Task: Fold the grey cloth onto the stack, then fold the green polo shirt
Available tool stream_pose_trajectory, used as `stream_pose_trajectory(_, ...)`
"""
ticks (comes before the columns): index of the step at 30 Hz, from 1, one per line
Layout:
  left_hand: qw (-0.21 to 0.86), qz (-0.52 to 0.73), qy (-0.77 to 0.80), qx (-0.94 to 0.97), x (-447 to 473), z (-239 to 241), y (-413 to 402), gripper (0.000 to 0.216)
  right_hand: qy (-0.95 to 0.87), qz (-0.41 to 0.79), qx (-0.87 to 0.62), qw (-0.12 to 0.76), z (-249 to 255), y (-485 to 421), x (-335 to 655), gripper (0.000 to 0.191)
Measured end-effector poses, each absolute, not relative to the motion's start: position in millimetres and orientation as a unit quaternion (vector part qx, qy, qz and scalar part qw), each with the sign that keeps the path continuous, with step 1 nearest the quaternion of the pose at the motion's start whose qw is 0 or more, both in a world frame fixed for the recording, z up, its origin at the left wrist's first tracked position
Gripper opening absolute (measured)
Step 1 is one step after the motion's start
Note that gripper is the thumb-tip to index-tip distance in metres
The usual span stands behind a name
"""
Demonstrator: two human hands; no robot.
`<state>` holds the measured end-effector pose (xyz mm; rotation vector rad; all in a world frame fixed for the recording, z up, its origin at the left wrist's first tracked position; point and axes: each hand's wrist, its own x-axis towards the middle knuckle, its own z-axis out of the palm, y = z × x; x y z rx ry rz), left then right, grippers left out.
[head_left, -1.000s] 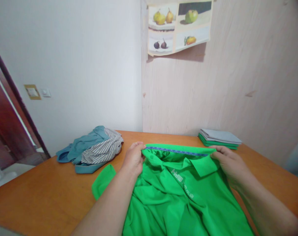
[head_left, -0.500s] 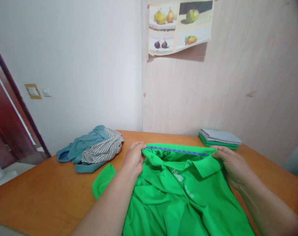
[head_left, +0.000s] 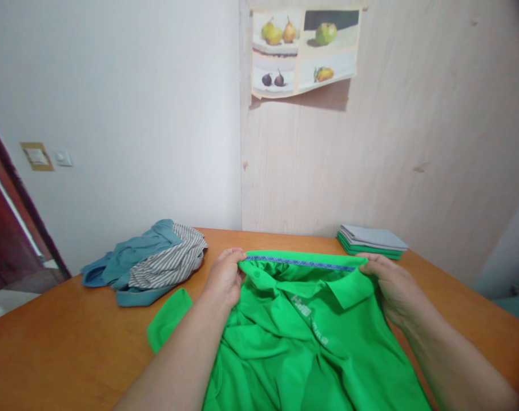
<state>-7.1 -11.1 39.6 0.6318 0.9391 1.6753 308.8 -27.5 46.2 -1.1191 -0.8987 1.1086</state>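
Observation:
A bright green polo shirt lies rumpled toward me, its collar stretched between both hands. My left hand pinches the collar's left end. At the right end, my right hand grips the collar between thumb and fingers. Blue patterned tape runs along the inside of the neckline, and pale lettering shows on the chest. One green sleeve pokes out on the left, beyond my left forearm. The shirt's lower part runs out of view at the bottom.
A loose heap of teal and striped clothes sits at the table's back left. Folded grey and green clothes are stacked at the back right. Behind the wooden table stands a wall with a fruit poster.
The whole scene has shifted slightly left as my view turned a little right. Both hands keep the same hold on the collar.

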Motion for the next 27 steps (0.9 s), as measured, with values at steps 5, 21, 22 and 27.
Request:
stream_pose_trajectory(5, 0.528, 0.704, 0.394, 0.266, -7, 39, -11, 0.029, -0.398, 0.478, -0.48, 0.618, 44, -26, 310, 0.034)
stream_pose_trajectory(21, 0.536, 0.644, 0.346, 0.422, 3, 56, -35, 0.025, -0.389, 0.449, -0.507, 0.625, 46, -26, 311, 0.027)
stream_pose_trajectory(22, 0.572, 0.593, 0.325, 0.464, 5, 60, -42, 0.026, -0.39, 0.444, -0.51, 0.625, 44, -25, 313, 0.026)
stream_pose_trajectory(27, 0.599, 0.467, 0.322, 0.565, 12, 64, -54, 0.025, -0.404, 0.439, -0.516, 0.614, 36, -20, 321, 0.018)
